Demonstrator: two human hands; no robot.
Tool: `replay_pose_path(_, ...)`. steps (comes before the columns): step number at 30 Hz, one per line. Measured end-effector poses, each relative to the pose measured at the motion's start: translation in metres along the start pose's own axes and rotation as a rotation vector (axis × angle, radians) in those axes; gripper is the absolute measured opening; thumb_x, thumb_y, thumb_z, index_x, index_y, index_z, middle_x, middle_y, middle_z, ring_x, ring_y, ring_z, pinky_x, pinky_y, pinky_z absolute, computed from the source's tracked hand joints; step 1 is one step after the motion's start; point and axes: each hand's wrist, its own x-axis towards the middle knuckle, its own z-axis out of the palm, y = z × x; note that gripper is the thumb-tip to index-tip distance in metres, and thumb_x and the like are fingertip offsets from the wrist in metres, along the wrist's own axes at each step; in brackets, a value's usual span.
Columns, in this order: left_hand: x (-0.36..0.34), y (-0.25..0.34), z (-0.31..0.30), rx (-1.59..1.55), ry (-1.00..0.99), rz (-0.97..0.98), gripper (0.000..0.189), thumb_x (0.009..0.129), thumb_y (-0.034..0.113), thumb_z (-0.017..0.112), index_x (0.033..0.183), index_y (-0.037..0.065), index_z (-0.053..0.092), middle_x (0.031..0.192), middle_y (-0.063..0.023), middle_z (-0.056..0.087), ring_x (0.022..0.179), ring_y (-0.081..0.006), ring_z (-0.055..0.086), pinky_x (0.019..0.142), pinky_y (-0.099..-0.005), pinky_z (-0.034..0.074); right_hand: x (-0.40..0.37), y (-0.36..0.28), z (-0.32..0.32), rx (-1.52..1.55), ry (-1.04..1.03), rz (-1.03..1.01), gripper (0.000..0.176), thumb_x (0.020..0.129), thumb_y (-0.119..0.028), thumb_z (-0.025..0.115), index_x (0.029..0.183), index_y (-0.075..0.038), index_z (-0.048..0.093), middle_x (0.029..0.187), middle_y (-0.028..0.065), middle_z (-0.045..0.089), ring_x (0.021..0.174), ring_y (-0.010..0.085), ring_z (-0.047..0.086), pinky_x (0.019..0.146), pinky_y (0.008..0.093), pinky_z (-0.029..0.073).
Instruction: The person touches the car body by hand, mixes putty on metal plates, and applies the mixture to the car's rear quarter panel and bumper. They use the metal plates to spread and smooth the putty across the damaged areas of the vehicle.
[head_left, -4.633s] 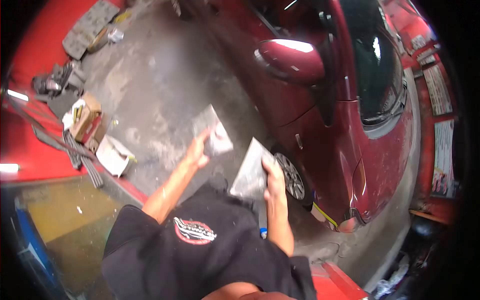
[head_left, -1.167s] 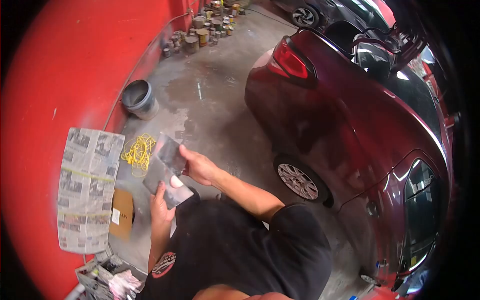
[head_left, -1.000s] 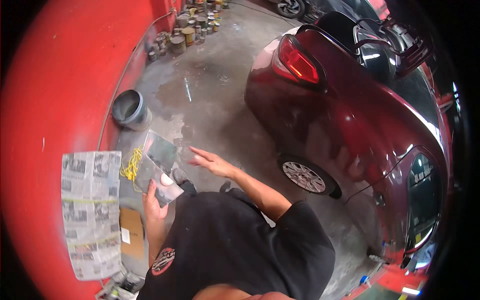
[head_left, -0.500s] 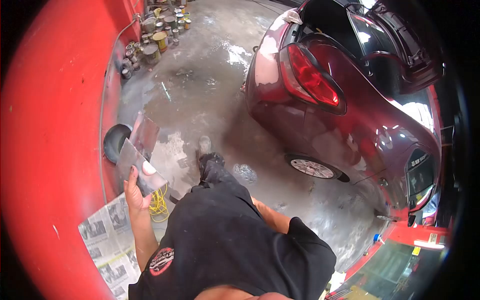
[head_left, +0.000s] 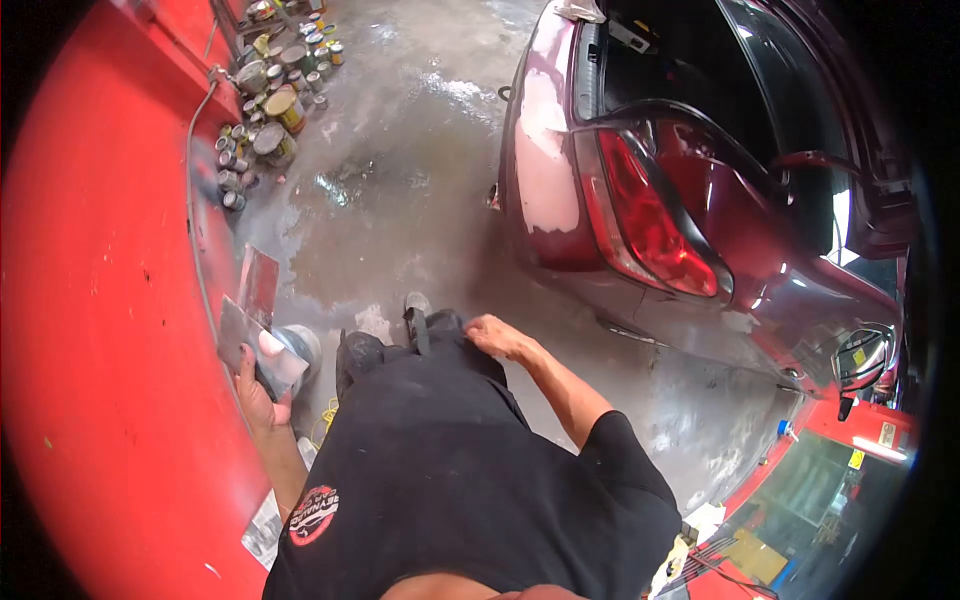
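To the left of the left hand (head_left: 262, 408), a red wall (head_left: 110, 250) is seen. One grey sheet (head_left: 243, 333) is gripped by that hand, its long axis slanting from far left to near right; one pale lump (head_left: 270, 343) is borne on it, just beyond the fingers. One reddish sheet (head_left: 260, 285) is seen projecting beyond it, making two sheets. One bucket (head_left: 311, 350) is partly hidden behind them. Farther forward, many cans (head_left: 285, 108) are crowded, too overlapped to be counted. The right hand (head_left: 497, 338) is placed well to the right of the lump; whether it is open or closed cannot be told. Forward and right of it, one large pale patch (head_left: 548, 180) is seen on one dark-red car (head_left: 590, 285), lengthwise away from the person, the right hand being nearer.
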Motion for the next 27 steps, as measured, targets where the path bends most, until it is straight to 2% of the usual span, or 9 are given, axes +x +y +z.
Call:
replay_pose_path(3, 0.046, 0.002, 0.039, -0.014, -0.059, -0.078, 0.042, 0.094, 0.024, 0.068, 0.127, 0.003, 0.055, 0.116, -0.0089, 0.065, 0.107, -0.0235, 0.064, 0.095, -0.0412, 0.052, 0.000, -0.082, -0.040, 0.637, 0.125, 0.161, 0.044, 0.098, -0.034, 0.051, 0.118, 0.003, 0.064, 0.101, 0.0143, 0.070, 0.090, 0.0206, 0.066, 0.075, 0.0370, 0.052)
replay_pose_path(7, 0.076, 0.013, 0.120, 0.126, -0.148, -0.141, 0.042, 0.095, 0.025, 0.066, 0.129, 0.001, 0.055, 0.113, -0.0102, 0.066, 0.102, -0.0250, 0.065, 0.092, -0.0433, 0.054, 0.032, -0.089, -0.041, 0.421, 0.401, -0.053, 0.051, 0.101, -0.039, 0.051, 0.128, 0.003, 0.059, 0.108, 0.0141, 0.070, 0.104, 0.0206, 0.065, 0.090, 0.0330, 0.049)
replay_pose_path(10, 0.142, 0.002, 0.121, 0.111, -0.278, -0.292, 0.041, 0.095, 0.021, 0.065, 0.131, 0.005, 0.053, 0.116, -0.0069, 0.065, 0.103, -0.0210, 0.064, 0.089, -0.0385, 0.054, 0.044, -0.062, -0.019, 0.548, 0.531, 0.000, 0.051, 0.101, -0.041, 0.052, 0.124, 0.003, 0.062, 0.105, 0.0121, 0.070, 0.103, 0.0175, 0.063, 0.088, 0.0314, 0.048)
replay_pose_path(14, 0.198, 0.020, 0.194, 0.135, -0.415, -0.305, 0.039, 0.096, 0.022, 0.065, 0.129, 0.005, 0.054, 0.116, -0.0064, 0.065, 0.103, -0.0200, 0.065, 0.089, -0.0380, 0.054, 0.045, 0.012, 0.041, 0.711, 0.531, 0.443, 0.051, 0.100, -0.045, 0.053, 0.111, 0.003, 0.067, 0.095, 0.0101, 0.068, 0.088, 0.0172, 0.060, 0.081, 0.0317, 0.048)
replay_pose_path(16, 0.235, 0.027, 0.224, 0.176, -0.478, -0.316, 0.038, 0.096, 0.022, 0.064, 0.129, 0.005, 0.054, 0.116, -0.0066, 0.065, 0.103, -0.0201, 0.065, 0.089, -0.0384, 0.054, 0.055, 0.072, 0.126, 0.736, 0.698, 0.589, 0.052, 0.099, -0.047, 0.053, 0.106, 0.003, 0.069, 0.091, 0.0103, 0.067, 0.080, 0.0218, 0.060, 0.076, 0.0334, 0.048)
replay_pose_path(18, 0.276, 0.034, 0.253, 0.221, -0.527, -0.329, 0.038, 0.097, 0.023, 0.063, 0.128, 0.004, 0.055, 0.116, -0.0070, 0.065, 0.103, -0.0203, 0.065, 0.089, -0.0389, 0.054, 0.037, 0.030, 0.158, 0.892, 0.554, 0.892, 0.061, 0.097, -0.056, 0.050, 0.103, 0.002, 0.069, 0.093, 0.0120, 0.070, 0.084, 0.0204, 0.060, 0.078, 0.0403, 0.049)
replay_pose_path(20, 0.305, 0.036, 0.285, 0.257, -0.640, -0.318, 0.037, 0.097, 0.022, 0.062, 0.129, 0.004, 0.054, 0.116, -0.0073, 0.065, 0.103, -0.0205, 0.065, 0.091, -0.0399, 0.054, 0.056, 0.022, 0.215, 1.247, 0.496, 1.080, 0.073, 0.097, -0.064, 0.042, 0.123, 0.001, 0.063, 0.111, 0.0168, 0.069, 0.105, 0.0273, 0.063, 0.096, 0.0417, 0.046)
replay_pose_path(23, 0.338, 0.028, 0.323, 0.302, -0.678, -0.370, 0.037, 0.098, 0.022, 0.061, 0.129, 0.003, 0.054, 0.116, -0.0074, 0.065, 0.103, -0.0208, 0.066, 0.093, -0.0407, 0.054, 0.082, -0.019, 0.245, 1.649, 0.469, 1.053, 0.075, 0.097, -0.065, 0.040, 0.127, 0.001, 0.059, 0.117, 0.0178, 0.066, 0.110, 0.0285, 0.060, 0.099, 0.0419, 0.044)
replay_pose_path(27, 0.351, -0.002, 0.378, 0.407, -0.783, -0.442, 0.038, 0.099, 0.023, 0.059, 0.132, 0.004, 0.053, 0.122, -0.0077, 0.063, 0.109, -0.0216, 0.063, 0.095, -0.0414, 0.053, 0.133, -0.057, 0.222, 2.057, 0.570, 0.790, 0.077, 0.098, -0.065, 0.038, 0.133, 0.001, 0.053, 0.124, 0.0191, 0.062, 0.116, 0.0301, 0.057, 0.103, 0.0423, 0.041)
